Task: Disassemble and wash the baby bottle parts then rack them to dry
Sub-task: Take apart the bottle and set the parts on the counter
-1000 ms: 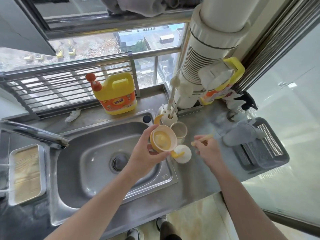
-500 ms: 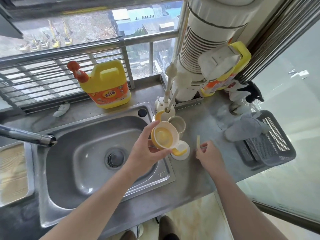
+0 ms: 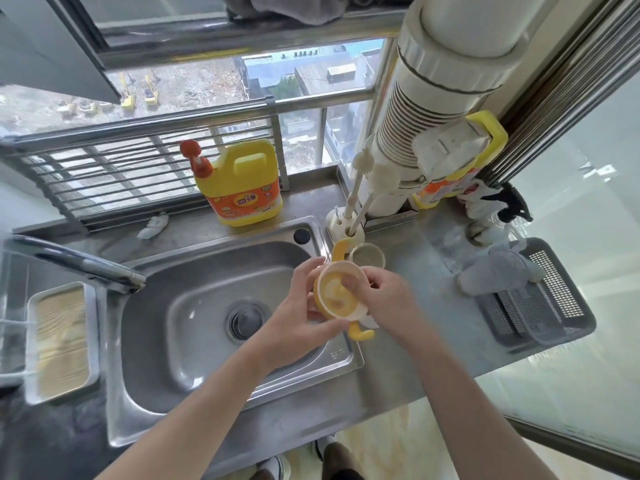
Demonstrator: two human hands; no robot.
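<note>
While over the sink (image 3: 194, 344), both hands' (image 3: 298, 320) (image 3: 388, 303) grip closed around yellow handled collar (image 3: 337, 296).

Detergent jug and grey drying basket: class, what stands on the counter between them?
In the head view, between jug and basket: a brush holder and an open bottle.

Two bare arms, two hands close together

Both arms reach up from the bottom, bare to the elbow. The left hand (image 3: 298, 315) is curled, thumb low and fingers (image 3: 308, 271) high, gripping the yellow bottle part (image 3: 337, 296) from its left side. The right hand (image 3: 381, 299) comes in from the right, wrist bent, with its fingertips (image 3: 351, 282) pushed down into the open top of that part. The two hands almost touch each other.
</note>
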